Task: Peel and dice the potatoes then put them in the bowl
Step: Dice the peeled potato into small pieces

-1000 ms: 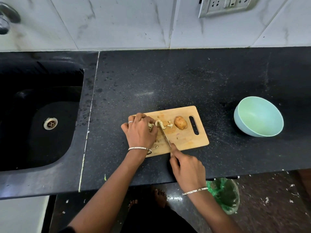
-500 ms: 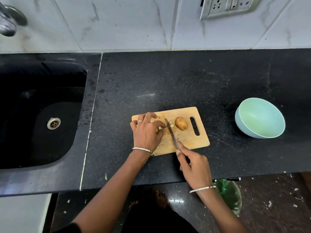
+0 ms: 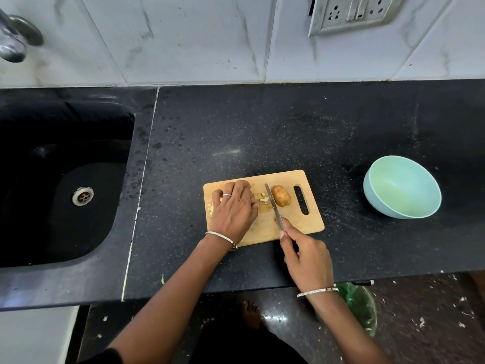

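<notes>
A wooden cutting board (image 3: 296, 222) lies on the black counter. My left hand (image 3: 233, 210) rests over the diced potato pieces (image 3: 263, 199) at the board's left half, fingers curled down around them; a few pieces show at its left and right. My right hand (image 3: 307, 256) grips a knife (image 3: 274, 206) by the handle at the board's front edge. The blade points away from me, between the pieces and a whole unpeeled potato (image 3: 280, 195). A light green bowl (image 3: 402, 187) stands tilted to the right, with nothing inside it.
A black sink (image 3: 65, 179) with a drain takes up the left, with a tap (image 3: 13, 40) above it. A wall socket (image 3: 351, 11) sits on the tiled wall. Below the counter edge hangs a green bag (image 3: 359, 306); scraps litter the floor.
The knife blade has shifted right across the board and now lies beside the whole potato. My left hand has slid slightly right over the diced pieces.
</notes>
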`<state>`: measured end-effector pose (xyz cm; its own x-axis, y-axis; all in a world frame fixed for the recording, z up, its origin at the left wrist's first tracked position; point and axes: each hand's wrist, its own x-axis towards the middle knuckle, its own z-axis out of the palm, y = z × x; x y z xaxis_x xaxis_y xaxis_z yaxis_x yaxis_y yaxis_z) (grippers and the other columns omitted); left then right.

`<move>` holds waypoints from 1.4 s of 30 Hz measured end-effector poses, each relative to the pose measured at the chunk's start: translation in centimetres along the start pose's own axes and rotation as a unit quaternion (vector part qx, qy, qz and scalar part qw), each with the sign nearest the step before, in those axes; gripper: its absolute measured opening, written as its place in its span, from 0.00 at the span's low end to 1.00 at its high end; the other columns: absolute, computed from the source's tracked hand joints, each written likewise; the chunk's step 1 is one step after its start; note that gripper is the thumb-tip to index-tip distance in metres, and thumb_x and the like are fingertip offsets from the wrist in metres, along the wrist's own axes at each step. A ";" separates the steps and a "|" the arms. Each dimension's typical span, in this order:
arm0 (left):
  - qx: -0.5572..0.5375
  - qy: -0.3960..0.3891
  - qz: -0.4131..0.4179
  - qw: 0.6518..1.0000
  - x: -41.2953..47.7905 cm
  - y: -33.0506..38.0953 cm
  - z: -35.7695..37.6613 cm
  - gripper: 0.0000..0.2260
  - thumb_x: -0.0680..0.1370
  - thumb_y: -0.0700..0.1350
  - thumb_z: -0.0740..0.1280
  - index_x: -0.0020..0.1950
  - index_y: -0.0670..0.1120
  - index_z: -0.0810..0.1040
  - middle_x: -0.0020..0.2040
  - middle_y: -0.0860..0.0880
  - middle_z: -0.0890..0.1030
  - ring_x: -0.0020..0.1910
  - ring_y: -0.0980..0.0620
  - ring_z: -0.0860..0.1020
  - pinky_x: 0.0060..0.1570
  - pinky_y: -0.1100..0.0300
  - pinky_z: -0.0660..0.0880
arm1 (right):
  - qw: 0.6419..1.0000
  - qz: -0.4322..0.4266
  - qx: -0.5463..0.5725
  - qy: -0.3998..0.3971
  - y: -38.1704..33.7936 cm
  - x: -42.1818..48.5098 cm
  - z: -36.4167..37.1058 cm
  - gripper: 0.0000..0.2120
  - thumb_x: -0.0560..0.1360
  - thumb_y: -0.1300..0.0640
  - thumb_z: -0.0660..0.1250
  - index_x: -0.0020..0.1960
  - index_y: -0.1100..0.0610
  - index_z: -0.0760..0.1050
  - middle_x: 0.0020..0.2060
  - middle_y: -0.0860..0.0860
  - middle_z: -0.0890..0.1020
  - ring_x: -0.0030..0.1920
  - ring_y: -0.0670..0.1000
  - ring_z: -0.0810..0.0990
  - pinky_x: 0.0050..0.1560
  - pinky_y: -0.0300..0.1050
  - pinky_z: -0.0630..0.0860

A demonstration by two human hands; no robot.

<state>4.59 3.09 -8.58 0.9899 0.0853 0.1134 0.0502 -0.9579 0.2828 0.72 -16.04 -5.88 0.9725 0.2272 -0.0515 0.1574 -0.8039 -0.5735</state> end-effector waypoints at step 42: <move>-0.042 -0.040 -0.167 0.984 -0.9 0.5 -3.3 0.05 0.71 0.52 0.72 0.46 0.57 0.83 0.57 0.58 0.71 0.59 0.52 0.64 0.52 0.53 0.57 | 0.990 -0.079 0.109 -0.051 1.6 -1.8 0.4 0.16 0.80 0.39 0.57 0.67 0.27 0.66 0.23 0.52 0.76 0.23 0.52 0.74 0.25 0.53 0.73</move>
<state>3.29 3.47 -5.38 0.9275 0.3666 -0.0735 0.3668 -0.8540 0.3689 -0.88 -17.53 -6.99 0.9147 0.4035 -0.0230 0.2542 -0.6186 -0.7435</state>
